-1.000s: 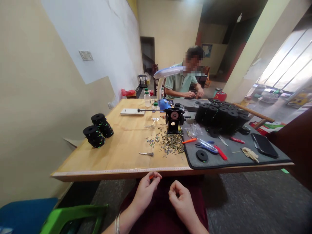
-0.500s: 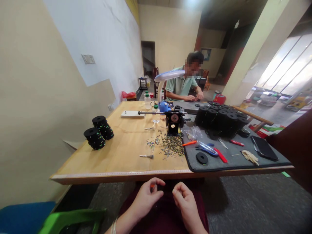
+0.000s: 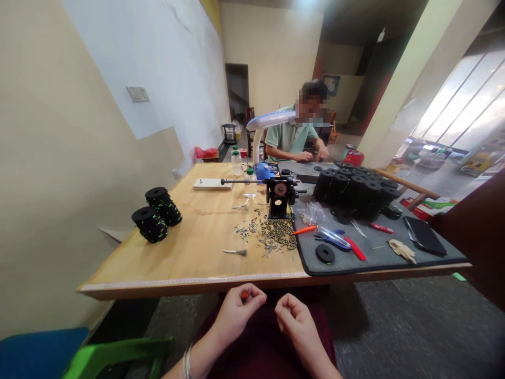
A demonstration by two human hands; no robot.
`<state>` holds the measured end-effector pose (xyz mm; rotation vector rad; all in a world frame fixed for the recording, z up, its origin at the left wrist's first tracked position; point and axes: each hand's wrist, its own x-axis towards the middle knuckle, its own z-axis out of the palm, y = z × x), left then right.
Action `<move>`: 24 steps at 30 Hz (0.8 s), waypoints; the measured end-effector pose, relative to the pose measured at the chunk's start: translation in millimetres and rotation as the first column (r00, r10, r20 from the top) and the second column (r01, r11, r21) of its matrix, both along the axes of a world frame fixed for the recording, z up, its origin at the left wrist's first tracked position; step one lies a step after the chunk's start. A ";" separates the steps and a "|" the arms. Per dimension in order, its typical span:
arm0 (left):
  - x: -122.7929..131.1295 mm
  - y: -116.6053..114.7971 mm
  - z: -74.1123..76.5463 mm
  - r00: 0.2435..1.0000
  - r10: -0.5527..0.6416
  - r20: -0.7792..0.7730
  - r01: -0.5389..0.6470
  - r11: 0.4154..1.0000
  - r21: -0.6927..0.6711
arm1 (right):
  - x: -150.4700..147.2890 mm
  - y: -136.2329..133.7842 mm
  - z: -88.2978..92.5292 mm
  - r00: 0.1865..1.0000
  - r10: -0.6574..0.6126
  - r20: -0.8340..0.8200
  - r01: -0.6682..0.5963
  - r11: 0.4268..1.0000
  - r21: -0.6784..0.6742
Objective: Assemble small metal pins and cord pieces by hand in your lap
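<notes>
1 small orange-red item [image 3: 245, 295] sits in the curl of the left hand [image 3: 241, 313], off the table and just short of its near edge. The step in hand looks like fine fingertip work done between the 2 hands; the next move seems to call for a steady pinch and small, careful finger motions rather than any reach.

The left hand is bent inward, thumb and index tips drawn close together around the item's side – whether something thin lies between those tips I cannot tell. The right hand [image 3: 298, 323] faces it, fingers curled and thumb pressed to the index finger; what it pinches, if anything, is too small to make out. The 2 hands are near each other but apart, over the dark red cloth on the lap, with the forearms angling inward from either side.

Beyond them on the table [image 3: 177, 258] lie a brush-like tool [image 3: 235, 252] and a scatter of tiny pieces [image 3: 278, 231] in front of a black device [image 3: 278, 205]. Right of these, a grey mat [image 3: 369, 263] bears a black disc [image 3: 319, 255] and blue-handled pliers [image 3: 335, 239] – farther back, a crowd of black spools [image 3: 351, 192].
</notes>
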<state>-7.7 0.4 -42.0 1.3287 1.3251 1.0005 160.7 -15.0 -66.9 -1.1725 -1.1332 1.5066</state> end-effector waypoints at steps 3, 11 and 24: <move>-1.1 -1.3 4.9 0.998 0.005 -0.058 -0.003 1.000 0.027 | 8.6 2.3 10.8 0.981 -0.027 0.195 -0.002 0.990 0.144; -3.9 -8.7 15.1 0.957 -0.037 -0.288 0.090 0.980 0.175 | -4.7 5.3 34.8 0.963 0.115 0.245 -0.179 0.949 0.259; -46.4 20.5 26.8 0.860 0.083 -0.503 0.063 0.962 0.266 | -12.0 13.3 5.6 0.961 0.023 0.274 -0.094 0.964 0.249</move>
